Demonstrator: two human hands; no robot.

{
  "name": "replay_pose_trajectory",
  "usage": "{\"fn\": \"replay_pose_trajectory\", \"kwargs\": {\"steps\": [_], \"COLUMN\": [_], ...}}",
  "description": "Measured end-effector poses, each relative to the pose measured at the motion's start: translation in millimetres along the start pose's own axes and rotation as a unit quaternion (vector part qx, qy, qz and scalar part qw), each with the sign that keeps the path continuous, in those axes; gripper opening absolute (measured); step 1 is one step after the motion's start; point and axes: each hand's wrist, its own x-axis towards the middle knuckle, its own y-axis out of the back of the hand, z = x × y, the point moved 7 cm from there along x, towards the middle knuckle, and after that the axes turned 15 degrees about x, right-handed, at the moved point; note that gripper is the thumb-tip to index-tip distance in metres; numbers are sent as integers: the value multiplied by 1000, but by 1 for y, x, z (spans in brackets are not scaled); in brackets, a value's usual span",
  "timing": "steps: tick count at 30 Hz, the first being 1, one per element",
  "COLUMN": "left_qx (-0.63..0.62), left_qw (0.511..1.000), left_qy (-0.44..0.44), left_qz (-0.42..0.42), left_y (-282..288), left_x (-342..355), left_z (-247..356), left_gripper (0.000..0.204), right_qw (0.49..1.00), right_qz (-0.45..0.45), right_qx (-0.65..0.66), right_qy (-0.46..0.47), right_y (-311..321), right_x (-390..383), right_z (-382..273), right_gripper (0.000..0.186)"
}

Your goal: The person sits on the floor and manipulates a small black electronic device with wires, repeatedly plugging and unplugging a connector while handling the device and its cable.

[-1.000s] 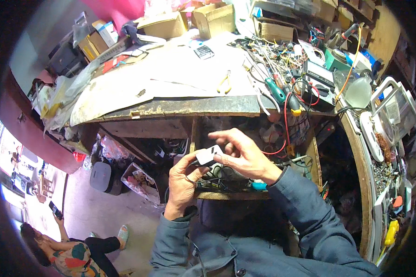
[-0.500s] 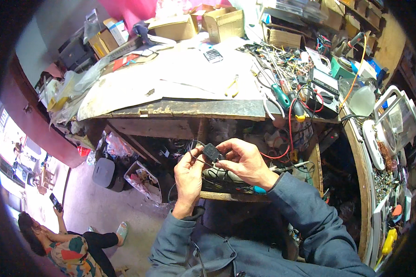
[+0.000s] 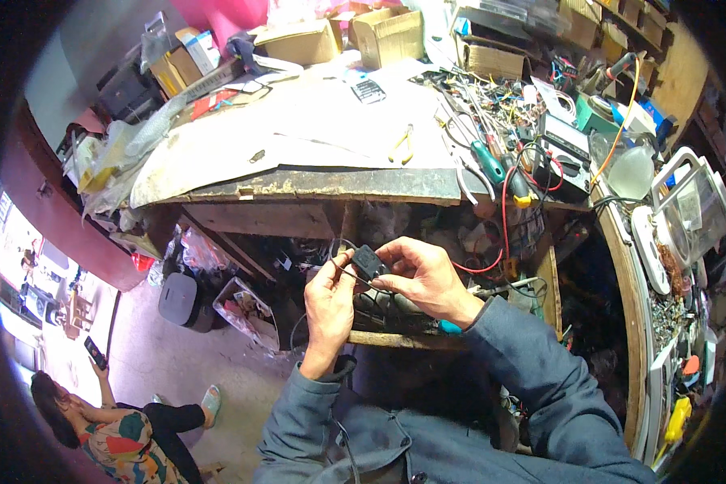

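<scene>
A small black box-shaped device [image 3: 369, 263] is between my hands in front of the open compartment under the bench. My left hand [image 3: 328, 310] grips its left end, with a thin black cable [image 3: 355, 277] crossing the fingers. My right hand [image 3: 423, 282] pinches the device's right side with thumb and fingers. Behind and below it, cables and other items lie in the shadowed compartment, too dark to make out clearly. A red wire [image 3: 480, 273] hangs down just right of my right hand.
The bench top [image 3: 210, 161] carries yellow pliers [image 3: 403, 145], screwdrivers [image 3: 488, 161], boxes [image 3: 387, 36] and tangled parts. A cluttered side shelf [image 3: 653, 258] runs along my right. At lower left a seated person [image 3: 117, 431] holds a phone, near a box of scraps [image 3: 246, 310].
The object in my hands showed a white face earlier and now shows a black one. My right forefinger, stretched out before, is curled onto it; my left hand has shifted slightly right.
</scene>
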Motion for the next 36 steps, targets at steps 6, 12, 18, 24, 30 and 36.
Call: {"fn": "replay_pose_trajectory", "kwargs": {"steps": [6, 12, 18, 24, 30, 36], "left_qx": [9, 7, 8, 0, 7, 19], "left_qw": [1000, 1000, 1000, 1000, 1000, 1000], "left_qy": [-5, -7, -8, -4, -7, -11], "left_qz": [5, 5, 6, 1, 2, 2], "left_y": [1, 2, 2, 2, 1, 2], "left_x": [0, -1, 0, 0, -1, -1], "left_z": [-2, 1, -1, -3, -3, 1], "left_gripper": [28, 28, 27, 27, 26, 26], "right_qw": [1000, 999, 1000, 1000, 1000, 999], "right_qz": [0, -15, -3, -11, -11, -19], "right_qx": [5, -10, 9, -12, -28, -27], "right_qy": [-14, -31, -15, -19, -5, 11], "right_y": [-1, -2, -1, -2, -2, -4], "right_x": [-1, -1, -1, -1, -1, 0], "right_z": [1, 0, 1, -4, -4, -8], "right_gripper": [32, 35, 33, 36, 38, 43]}}
